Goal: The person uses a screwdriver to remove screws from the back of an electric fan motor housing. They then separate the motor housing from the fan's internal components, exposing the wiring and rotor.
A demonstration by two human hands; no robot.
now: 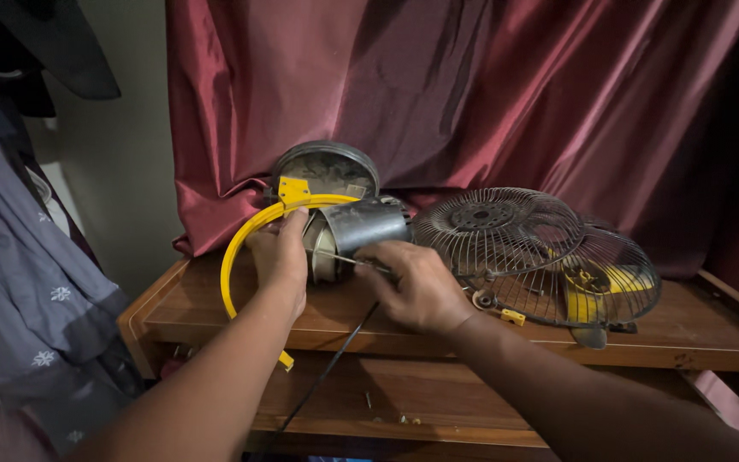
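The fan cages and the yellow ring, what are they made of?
The fan cages look like thin metal wire, dark and dull, perhaps dusty. The yellow ring under the left hand looks like smooth plastic, though painted metal is possible. The table looks like brown varnished wood.

Red curtain (489,94), hanging clothes (27,282) behind.

Fan motor on my desk
My grey metal fan motor (354,229) lies sideways, yellow ring (234,257) curving around it, thin screwdriver (348,260) touching its front.
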